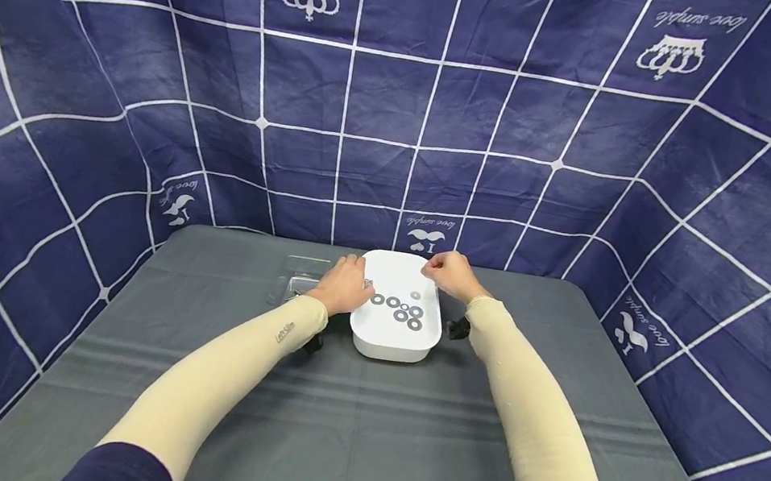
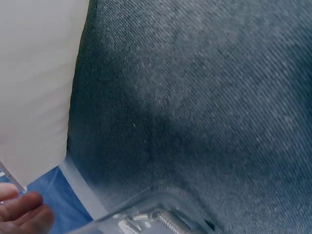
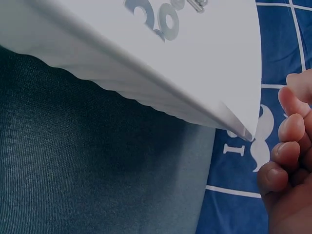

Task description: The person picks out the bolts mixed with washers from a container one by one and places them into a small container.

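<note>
A white box (image 1: pixel 391 349) holds several flat grey washers (image 1: pixel 414 325), mostly towards its near right part. Small metal pieces (image 1: pixel 368 284) lie by its left wall. My left hand (image 1: pixel 343 282) is over the left rim, its thumb towards the inside; in the left wrist view the fingertips (image 2: pixel 30 207) are loosely bent close to the rim's corner. At the far right rim is my right hand (image 1: pixel 452 274), fingers curled and the thumb near the index finger. Nothing shows between these fingertips (image 3: pixel 292 127) in the right wrist view.
Left of the box, partly behind my left hand, stands a clear plastic container (image 1: pixel 299 286) with its see-through lid raised; metal hardware (image 2: pixel 168 220) shows inside. Grey cloth (image 1: pixel 352 439) covers the table, and a blue gridded curtain (image 1: pixel 390 95) hangs behind and at the sides.
</note>
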Demonstrator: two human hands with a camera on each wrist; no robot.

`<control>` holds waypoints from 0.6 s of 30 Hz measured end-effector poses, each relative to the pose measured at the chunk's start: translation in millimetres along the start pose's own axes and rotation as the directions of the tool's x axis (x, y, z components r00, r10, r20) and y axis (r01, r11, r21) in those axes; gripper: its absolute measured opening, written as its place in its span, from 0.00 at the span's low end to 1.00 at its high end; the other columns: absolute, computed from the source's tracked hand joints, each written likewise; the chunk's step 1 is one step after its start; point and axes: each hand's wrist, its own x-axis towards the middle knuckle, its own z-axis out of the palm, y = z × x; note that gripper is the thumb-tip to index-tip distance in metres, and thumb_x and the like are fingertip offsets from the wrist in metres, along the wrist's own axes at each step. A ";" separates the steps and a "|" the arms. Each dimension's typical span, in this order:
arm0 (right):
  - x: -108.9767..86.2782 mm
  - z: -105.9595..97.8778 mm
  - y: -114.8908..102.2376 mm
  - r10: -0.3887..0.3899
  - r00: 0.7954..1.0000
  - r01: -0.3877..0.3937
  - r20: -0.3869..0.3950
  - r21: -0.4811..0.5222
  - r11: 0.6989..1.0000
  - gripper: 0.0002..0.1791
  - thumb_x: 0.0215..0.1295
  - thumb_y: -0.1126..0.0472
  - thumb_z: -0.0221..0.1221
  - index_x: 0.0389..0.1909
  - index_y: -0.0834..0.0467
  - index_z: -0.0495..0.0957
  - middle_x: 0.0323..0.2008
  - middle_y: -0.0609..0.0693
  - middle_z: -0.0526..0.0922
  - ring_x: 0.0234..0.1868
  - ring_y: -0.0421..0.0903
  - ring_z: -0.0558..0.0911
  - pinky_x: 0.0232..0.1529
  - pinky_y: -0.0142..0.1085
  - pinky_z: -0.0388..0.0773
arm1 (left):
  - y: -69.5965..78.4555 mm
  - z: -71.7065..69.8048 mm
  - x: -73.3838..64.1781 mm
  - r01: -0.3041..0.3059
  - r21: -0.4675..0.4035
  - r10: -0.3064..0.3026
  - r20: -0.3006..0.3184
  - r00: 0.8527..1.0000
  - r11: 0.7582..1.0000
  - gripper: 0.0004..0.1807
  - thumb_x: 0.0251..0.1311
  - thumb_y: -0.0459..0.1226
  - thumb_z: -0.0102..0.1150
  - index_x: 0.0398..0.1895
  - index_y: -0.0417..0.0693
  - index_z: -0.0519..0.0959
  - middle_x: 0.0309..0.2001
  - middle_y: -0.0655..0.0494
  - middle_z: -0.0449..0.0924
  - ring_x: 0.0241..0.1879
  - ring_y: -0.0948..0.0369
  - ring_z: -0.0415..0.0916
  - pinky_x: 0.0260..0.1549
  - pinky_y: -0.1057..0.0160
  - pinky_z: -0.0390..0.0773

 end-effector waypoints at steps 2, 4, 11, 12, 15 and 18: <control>0.1 1.8 0.0 0.003 1.000 -0.003 0.012 0.003 1.000 0.10 0.63 0.61 0.61 0.33 0.63 0.87 0.30 0.51 0.86 0.32 0.44 0.78 0.34 0.31 0.73 | -1.7 1.2 -0.2 -0.009 0.013 0.008 0.011 1.000 1.000 0.35 0.67 0.46 0.50 0.68 0.25 0.65 0.60 0.33 0.72 0.62 0.41 0.69 0.65 0.47 0.69; 0.8 2.5 -1.2 0.002 1.000 -0.002 0.018 0.006 1.000 0.11 0.64 0.61 0.61 0.34 0.64 0.87 0.31 0.53 0.86 0.32 0.45 0.78 0.35 0.32 0.74 | -2.5 0.8 0.1 -0.011 0.022 0.010 0.025 1.000 1.000 0.36 0.68 0.47 0.49 0.68 0.26 0.64 0.61 0.33 0.71 0.63 0.41 0.69 0.66 0.47 0.68; 5.5 6.6 -10.3 0.001 0.998 -0.002 0.058 0.023 1.000 0.13 0.67 0.60 0.60 0.38 0.66 0.86 0.38 0.56 0.87 0.38 0.48 0.80 0.43 0.39 0.76 | -2.2 -0.2 -1.1 0.012 0.011 -0.013 0.030 0.999 1.000 0.35 0.70 0.47 0.49 0.70 0.29 0.62 0.62 0.34 0.70 0.65 0.41 0.68 0.67 0.45 0.68; 5.6 8.4 -11.2 0.004 0.998 -0.005 0.067 0.029 1.000 0.12 0.67 0.60 0.60 0.38 0.65 0.87 0.38 0.56 0.87 0.38 0.47 0.80 0.43 0.38 0.76 | -2.7 1.7 -1.6 0.013 0.012 -0.013 0.027 1.000 1.000 0.34 0.70 0.46 0.49 0.69 0.29 0.63 0.61 0.34 0.71 0.64 0.41 0.68 0.66 0.45 0.68; 8.5 12.4 -16.1 0.006 0.996 -0.010 0.085 0.046 0.999 0.10 0.66 0.60 0.61 0.37 0.63 0.87 0.38 0.55 0.87 0.38 0.47 0.79 0.41 0.36 0.75 | -4.8 5.1 -1.4 0.021 0.011 -0.022 0.018 1.000 1.000 0.33 0.69 0.46 0.48 0.69 0.30 0.63 0.61 0.35 0.71 0.63 0.41 0.69 0.64 0.45 0.70; 10.4 16.2 -20.2 0.001 0.996 -0.005 0.084 0.052 0.999 0.09 0.65 0.60 0.62 0.37 0.62 0.86 0.36 0.54 0.87 0.36 0.46 0.79 0.39 0.35 0.73 | -5.9 8.1 -0.6 0.022 0.012 -0.022 0.007 1.000 1.000 0.34 0.68 0.46 0.48 0.68 0.30 0.63 0.60 0.35 0.71 0.62 0.42 0.69 0.62 0.45 0.72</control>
